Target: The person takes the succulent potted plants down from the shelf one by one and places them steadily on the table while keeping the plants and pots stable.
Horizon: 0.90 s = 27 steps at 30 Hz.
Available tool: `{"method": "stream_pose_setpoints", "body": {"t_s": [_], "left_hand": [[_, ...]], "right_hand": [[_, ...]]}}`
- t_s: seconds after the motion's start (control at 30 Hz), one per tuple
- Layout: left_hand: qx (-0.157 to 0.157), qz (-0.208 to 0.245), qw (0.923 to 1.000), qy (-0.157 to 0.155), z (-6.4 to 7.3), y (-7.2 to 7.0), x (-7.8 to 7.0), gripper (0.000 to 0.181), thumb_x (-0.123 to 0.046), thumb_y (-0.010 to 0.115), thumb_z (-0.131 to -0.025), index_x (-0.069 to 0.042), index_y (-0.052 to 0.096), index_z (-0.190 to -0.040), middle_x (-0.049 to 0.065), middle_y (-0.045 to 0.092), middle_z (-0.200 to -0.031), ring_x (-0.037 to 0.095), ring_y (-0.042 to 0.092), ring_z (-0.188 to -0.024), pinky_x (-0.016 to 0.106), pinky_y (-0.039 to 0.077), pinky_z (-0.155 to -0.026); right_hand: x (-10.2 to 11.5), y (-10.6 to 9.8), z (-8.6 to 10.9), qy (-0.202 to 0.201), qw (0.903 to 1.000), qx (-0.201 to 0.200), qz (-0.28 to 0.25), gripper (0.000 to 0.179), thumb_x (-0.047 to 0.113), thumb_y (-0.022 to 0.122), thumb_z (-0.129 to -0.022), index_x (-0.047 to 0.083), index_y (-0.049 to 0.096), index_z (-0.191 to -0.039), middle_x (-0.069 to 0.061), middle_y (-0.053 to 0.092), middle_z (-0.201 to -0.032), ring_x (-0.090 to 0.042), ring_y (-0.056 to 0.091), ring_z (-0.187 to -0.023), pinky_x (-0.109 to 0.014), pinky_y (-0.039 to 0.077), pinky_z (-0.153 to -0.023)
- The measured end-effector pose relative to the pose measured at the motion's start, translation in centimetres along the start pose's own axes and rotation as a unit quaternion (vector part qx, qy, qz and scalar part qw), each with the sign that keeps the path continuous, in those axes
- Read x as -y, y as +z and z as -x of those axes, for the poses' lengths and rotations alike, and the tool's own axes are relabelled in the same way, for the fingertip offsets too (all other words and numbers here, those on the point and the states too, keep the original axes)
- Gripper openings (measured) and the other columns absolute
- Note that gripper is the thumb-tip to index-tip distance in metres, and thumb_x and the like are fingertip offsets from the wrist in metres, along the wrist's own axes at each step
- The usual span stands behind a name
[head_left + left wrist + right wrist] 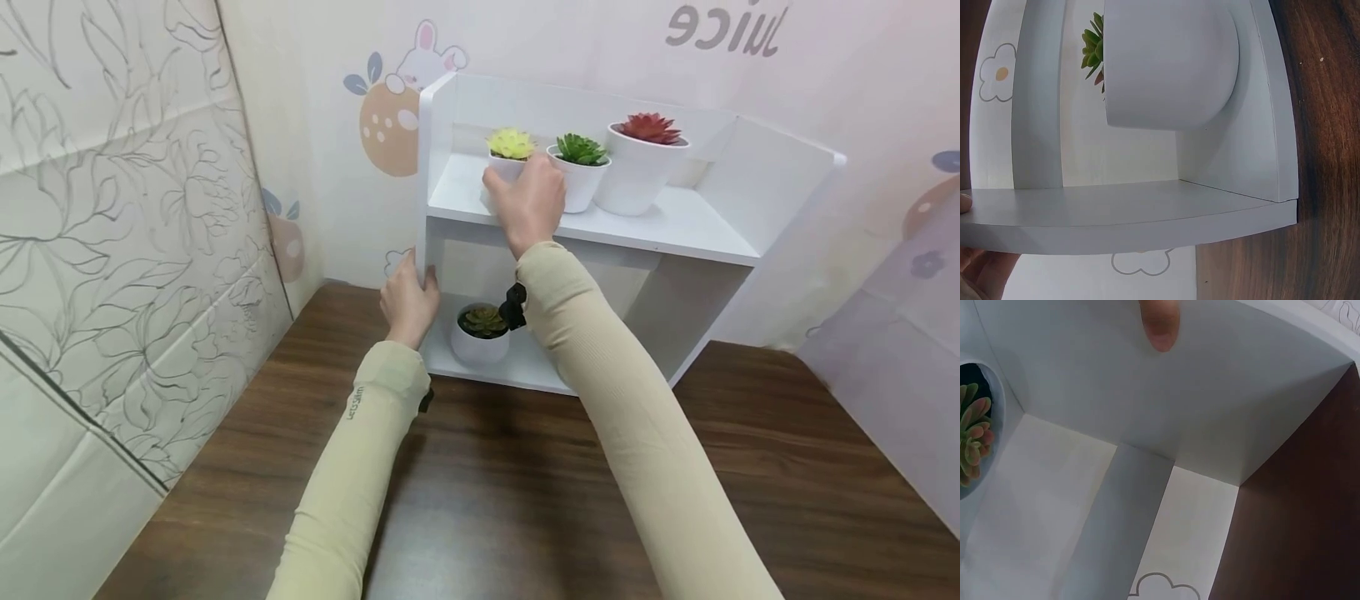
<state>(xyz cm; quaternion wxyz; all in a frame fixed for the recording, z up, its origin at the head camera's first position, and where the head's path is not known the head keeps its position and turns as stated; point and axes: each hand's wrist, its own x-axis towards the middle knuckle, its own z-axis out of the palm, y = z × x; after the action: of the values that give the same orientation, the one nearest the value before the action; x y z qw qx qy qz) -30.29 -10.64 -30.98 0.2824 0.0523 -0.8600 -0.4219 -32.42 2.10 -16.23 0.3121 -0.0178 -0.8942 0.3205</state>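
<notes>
My left hand point(409, 302) grips the front edge of the left side panel of a white two-tier shelf point(592, 237). In the left wrist view, thumb and fingers lie on opposite faces of that panel point(1116, 215). On the upper tier, my right hand point(531, 198) holds the small white pot of a yellow succulent point(512, 143), partly hiding the pot. Right beside that hand stands a green succulent point(582, 150) in a white pot. In the right wrist view only one fingertip point(1161, 331) shows, and the held pot is out of sight.
A red succulent point(650, 130) in a larger white pot stands farther right on the upper tier. Another potted succulent point(482, 323) sits on the lower tier, near the left panel. The shelf stands on a dark wooden table point(480, 483), against a patterned wall point(330, 133).
</notes>
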Motion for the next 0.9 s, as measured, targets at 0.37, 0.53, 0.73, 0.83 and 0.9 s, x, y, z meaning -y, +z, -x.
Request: {"method": "stream_pose_setpoints", "body": {"t_s": [0.37,0.53,0.73,0.83,0.9], "left_hand": [[0.001,0.0,1.0,0.0,0.0,-0.1,0.1,0.042,-0.023,0.053,-0.097,-0.009,0.051,-0.137,0.014,0.061,-0.13,0.037,0.06,-0.114,0.052,0.048,-0.092],[0.006,0.002,1.0,-0.002,0.1,0.2,-0.2,0.043,-0.023,0.052,-0.097,-0.009,0.05,-0.138,0.015,0.06,-0.13,0.037,0.059,-0.114,0.052,0.048,-0.092],[0.004,-0.006,1.0,-0.005,0.1,0.2,0.0,0.044,-0.024,0.052,-0.097,-0.009,0.05,-0.138,0.016,0.061,-0.129,0.039,0.06,-0.112,0.052,0.049,-0.09],[0.0,-0.008,1.0,-0.002,0.0,0.1,0.1,0.044,-0.024,0.052,-0.097,-0.009,0.049,-0.138,0.017,0.061,-0.128,0.039,0.06,-0.112,0.052,0.049,-0.09],[-0.002,-0.007,1.0,-0.001,-0.1,0.1,0.1,0.043,-0.025,0.052,-0.097,-0.009,0.05,-0.137,0.017,0.061,-0.128,0.039,0.06,-0.112,0.052,0.049,-0.09]], "right_hand": [[-0.6,-1.1,1.0,-0.048,0.9967,-0.019,-0.063,0.036,0.033,0.07,-0.079,0.002,0.068,-0.099,-0.012,0.069,-0.094,-0.024,0.062,-0.088,-0.034,0.048,-0.077],[-1.3,-1.9,1.5,-0.066,0.9945,-0.019,-0.079,0.028,0.031,0.068,-0.079,0.006,0.067,-0.092,-0.007,0.063,-0.077,-0.018,0.055,-0.073,-0.024,0.039,-0.064],[-2.1,-2.5,2.3,-0.099,0.9908,-0.02,-0.09,0.028,0.031,0.068,-0.077,0.007,0.065,-0.09,-0.009,0.065,-0.074,-0.016,0.057,-0.069,-0.019,0.037,-0.061],[-2.2,-2.7,2.9,-0.113,0.9885,-0.023,-0.098,0.031,0.032,0.069,-0.076,0.006,0.067,-0.091,-0.011,0.07,-0.076,-0.017,0.062,-0.071,-0.02,0.041,-0.064],[-2.2,-2.8,3.3,-0.122,0.9872,-0.023,-0.101,0.033,0.033,0.069,-0.076,0.004,0.067,-0.092,-0.012,0.072,-0.077,-0.017,0.065,-0.071,-0.021,0.044,-0.066]]}}
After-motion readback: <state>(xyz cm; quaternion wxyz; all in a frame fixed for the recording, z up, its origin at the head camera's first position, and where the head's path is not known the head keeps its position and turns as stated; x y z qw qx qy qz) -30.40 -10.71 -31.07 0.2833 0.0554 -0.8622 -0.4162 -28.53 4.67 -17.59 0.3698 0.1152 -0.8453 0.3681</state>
